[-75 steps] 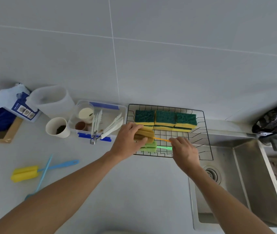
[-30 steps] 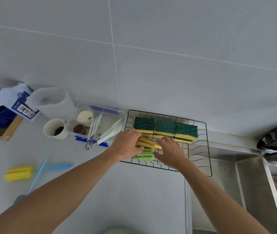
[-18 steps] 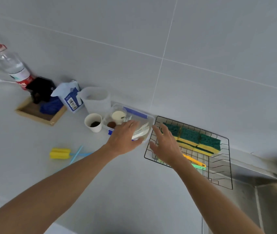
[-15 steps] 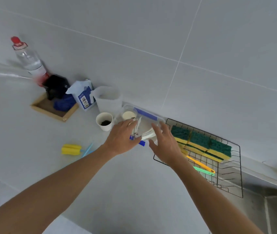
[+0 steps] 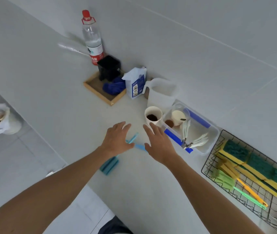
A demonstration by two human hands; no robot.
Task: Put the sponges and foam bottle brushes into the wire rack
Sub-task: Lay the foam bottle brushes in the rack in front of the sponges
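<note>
Hands hover low over the middle of the white tabletop [image 5: 53, 92], both palm down with fingers straight and spread, holding nothing. The left hand [image 5: 116, 140] is over the crossed handles of two blue foam bottle brushes [image 5: 109, 166]; whether it touches them cannot be told. One foam head shows below its wrist, and a blue handle [image 5: 140, 147] runs between the two hands. The right hand [image 5: 159, 143] is just beside a paper cup [image 5: 153, 116] with dark grounds and the near corner of a clear plastic box [image 5: 208, 141] with blue clips, holding white plastic cutlery.

Along the tabletop's right edge by the wall sits the black wire rack [image 5: 208, 166]. Inside it, green-and-yellow sponges [image 5: 252, 164] stand in a row on the wall side, and an orange-handled yellow brush [image 5: 245, 187] lies beside a green brush [image 5: 225, 180] on the near side.

Toward the far corner stand a water bottle [image 5: 92, 41], a wooden tray [image 5: 100, 92], a white-and-blue bag [image 5: 135, 83] and a translucent jug [image 5: 161, 93].
</note>
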